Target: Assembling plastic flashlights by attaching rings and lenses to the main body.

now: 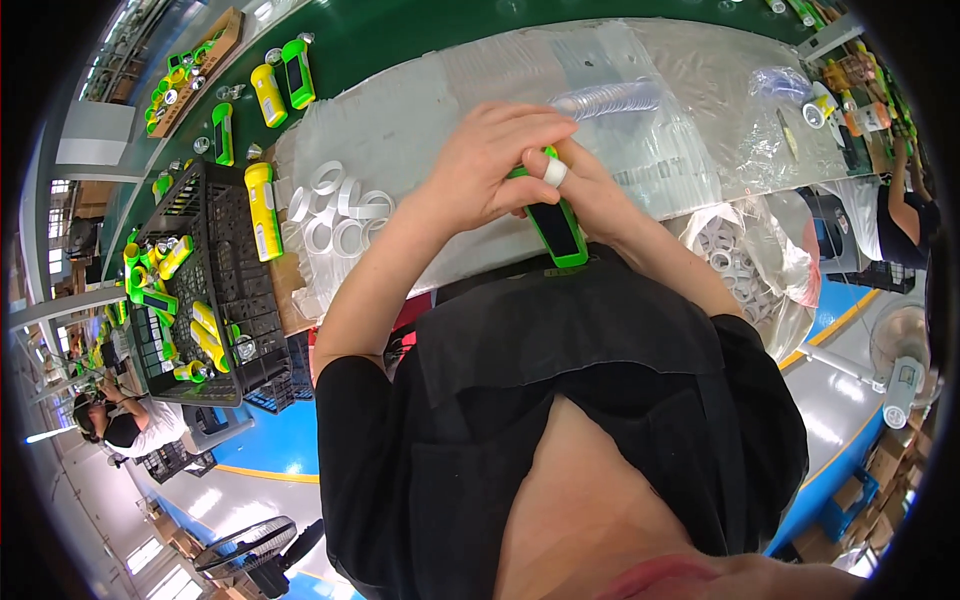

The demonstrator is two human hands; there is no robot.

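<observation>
Both hands meet near the centre of the view, slightly toward twelve o'clock, over a sheet of clear plastic film (430, 110) spread on the green table (400, 35). The left hand (490, 165) is curled with its fingers bent over the top end of a green flashlight with a dark panel (557, 228), and the right hand (590, 190) closes round the same body from the other side, so the flashlight sits gripped between the two, its lower end pointing out toward five o'clock below the palms. A white ring (555, 173) rests at the right hand's fingertip, touching the flashlight's upper end (whether it is on the finger or only pinched I cannot tell). At nine o'clock from the hands lies a heap of white rings (335, 215), and beyond it a black crate (215, 290) holding yellow and green flashlights. At three o'clock a clear bag of rings (745, 265) hangs off the table edge
</observation>
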